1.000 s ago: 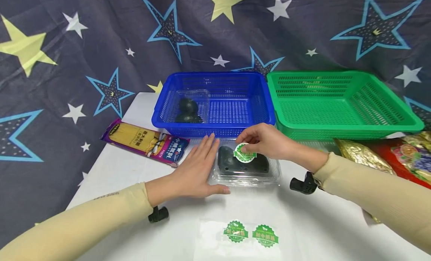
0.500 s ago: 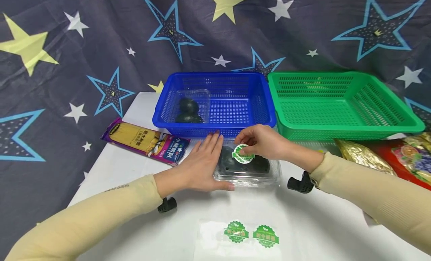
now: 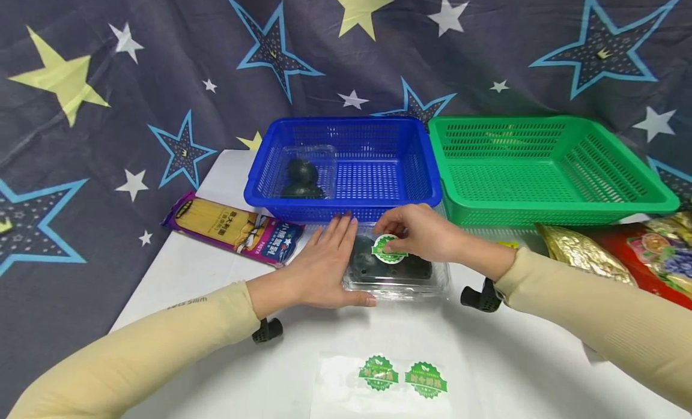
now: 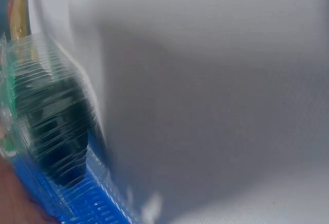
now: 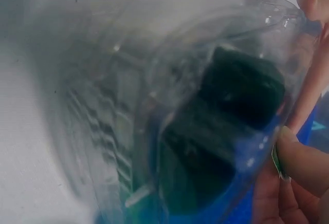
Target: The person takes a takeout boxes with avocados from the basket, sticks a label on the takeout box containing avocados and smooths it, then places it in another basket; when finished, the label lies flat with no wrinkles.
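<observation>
A clear plastic clamshell box (image 3: 397,290) holding dark green avocados (image 4: 61,126) sits on the white table in front of the blue basket. My left hand (image 3: 321,266) lies along the box's left side with its fingers straight and its thumb stretched toward the front edge. Over the lid, my right hand (image 3: 424,233) pinches a round green and white sticker (image 3: 389,249) by thumb and curled fingers. The right wrist view has the sticker (image 5: 278,161) edge-on under the thumb, close to the lid. Two more green stickers (image 3: 378,373) lie on a clear backing sheet near the front.
Behind the box stand a blue basket (image 3: 346,210) and a green basket (image 3: 562,214). Another clear box of avocados (image 3: 303,182) rests inside the blue one. A pasta pack (image 3: 232,227) lies at left. Gold and red bags (image 3: 584,254) lie at right.
My left hand has shifted right, up against the box. My right hand has moved slightly left and down with the sticker. The box has stayed put.
</observation>
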A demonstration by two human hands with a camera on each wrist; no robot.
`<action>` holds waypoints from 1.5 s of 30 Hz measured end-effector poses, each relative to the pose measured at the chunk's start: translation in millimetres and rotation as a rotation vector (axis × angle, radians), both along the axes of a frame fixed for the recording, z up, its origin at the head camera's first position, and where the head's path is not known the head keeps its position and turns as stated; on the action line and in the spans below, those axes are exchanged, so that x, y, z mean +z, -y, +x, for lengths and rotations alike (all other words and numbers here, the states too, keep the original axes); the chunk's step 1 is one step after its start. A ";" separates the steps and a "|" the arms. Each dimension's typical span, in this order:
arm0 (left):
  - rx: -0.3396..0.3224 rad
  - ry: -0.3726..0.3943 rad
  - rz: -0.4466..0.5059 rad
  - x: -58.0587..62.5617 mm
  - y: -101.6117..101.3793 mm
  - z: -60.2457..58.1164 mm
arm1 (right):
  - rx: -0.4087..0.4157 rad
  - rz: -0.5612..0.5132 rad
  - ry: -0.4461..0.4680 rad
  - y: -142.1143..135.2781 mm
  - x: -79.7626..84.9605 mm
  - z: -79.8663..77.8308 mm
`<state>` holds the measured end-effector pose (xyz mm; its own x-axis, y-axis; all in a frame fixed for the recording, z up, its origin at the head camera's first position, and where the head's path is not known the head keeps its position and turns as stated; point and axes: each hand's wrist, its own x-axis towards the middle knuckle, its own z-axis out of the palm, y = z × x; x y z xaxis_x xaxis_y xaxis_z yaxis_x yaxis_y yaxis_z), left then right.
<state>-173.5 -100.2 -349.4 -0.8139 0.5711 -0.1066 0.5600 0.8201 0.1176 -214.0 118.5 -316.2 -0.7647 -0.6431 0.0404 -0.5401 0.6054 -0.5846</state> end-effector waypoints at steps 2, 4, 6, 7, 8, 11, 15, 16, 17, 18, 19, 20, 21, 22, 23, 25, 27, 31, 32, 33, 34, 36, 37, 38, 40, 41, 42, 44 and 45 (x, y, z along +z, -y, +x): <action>0.001 0.001 0.003 -0.4 0.2 0.0 | 0.002 0.005 -0.010 0.9 -0.6 0.5; 0.001 0.002 0.005 -0.6 0.3 0.0 | 0.005 0.005 -0.021 1.4 -1.7 0.8; 0.001 0.003 0.007 -0.6 0.4 0.0 | 0.007 0.009 -0.036 1.6 -2.3 1.1; 0.002 0.003 0.010 -0.6 0.4 0.1 | 0.009 0.013 -0.047 1.6 -2.5 1.2; 0.002 0.003 0.011 -0.6 0.5 0.2 | 0.011 0.016 -0.059 1.2 -2.8 1.2; 0.000 0.003 0.013 -0.8 0.5 0.2 | 0.028 0.024 -0.101 -1.9 -4.6 0.9; -0.004 0.001 0.013 -1.0 0.4 0.0 | 0.068 0.024 -0.152 -9.4 -8.0 1.0; -0.005 0.000 0.013 -1.0 0.2 -0.1 | 0.079 0.027 -0.165 -11.7 -8.4 1.4; -0.006 0.000 0.011 -0.9 0.1 -0.2 | 0.090 0.033 -0.181 -14.2 -8.6 1.9; -0.006 -0.001 0.009 -0.9 0.0 -0.2 | 0.100 0.040 -0.193 -16.5 -8.7 2.4; -0.006 -0.001 0.005 -0.8 -0.1 -0.1 | 0.110 0.049 -0.205 -18.9 -8.7 3.1; -0.006 -0.002 0.004 -0.8 -0.1 -0.1 | 0.119 0.060 -0.221 -21.3 -8.6 3.8; -0.006 -0.004 0.000 -0.7 -0.2 -0.1 | 0.128 0.071 -0.229 -23.4 -8.5 4.6; -0.006 -0.006 -0.004 -0.6 -0.2 0.0 | 0.139 0.080 -0.234 -25.5 -8.5 5.3; -0.006 -0.006 -0.007 -0.5 -0.3 0.1 | 0.152 0.089 -0.242 -27.6 -8.8 5.9; -0.005 -0.006 -0.013 -0.5 -0.3 0.3 | 0.182 0.104 -0.253 -31.4 -9.5 7.3; -0.004 -0.006 -0.019 -0.4 -0.4 0.5 | 0.223 0.123 -0.273 -35.2 -10.8 8.5; -0.001 -0.001 -0.014 -0.6 -0.6 0.6 | 0.291 0.177 -0.333 -41.3 -13.4 13.2; 0.000 0.000 -0.012 -0.8 -0.6 0.4 | 0.303 0.193 -0.350 -42.0 -14.2 15.0; 0.001 0.001 -0.011 -0.9 -0.5 0.3 | 0.312 0.207 -0.364 -42.3 -14.8 17.2; 0.001 0.003 -0.011 -1.1 -0.4 0.3 | 0.318 0.220 -0.374 -42.3 -15.3 19.6; 0.002 0.004 -0.010 -1.3 -0.3 0.1 | 0.332 0.241 -0.385 -40.9 -16.5 24.6; 0.002 0.004 -0.010 -1.2 -0.2 0.0 | 0.340 0.248 -0.387 -39.7 -17.1 26.8; 0.001 0.003 -0.011 -1.2 -0.1 0.0 | 0.348 0.254 -0.387 -38.1 -17.6 28.9; 0.001 0.003 -0.009 -1.2 -0.1 -0.1 | 0.356 0.273 -0.385 -34.0 -18.5 33.1; 0.002 0.003 -0.008 -1.2 0.0 -0.1 | 0.358 0.285 -0.381 -31.5 -19.0 35.4; 0.002 0.002 -0.011 -1.3 0.0 -0.1 | 0.355 0.301 -0.380 -28.8 -19.2 37.8; 0.002 0.005 -0.015 -1.6 0.0 0.1 | 0.341 0.326 -0.373 -22.7 -19.6 43.1; 0.003 0.006 -0.018 -1.8 0.0 0.2 | 0.328 0.341 -0.368 -19.7 -19.8 45.9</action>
<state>-173.2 -100.2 -351.2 -0.8151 0.5664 -0.1215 0.5567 0.8239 0.1061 -168.1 138.1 -336.0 -0.4989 -0.8666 0.0150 -0.8607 0.4933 -0.1254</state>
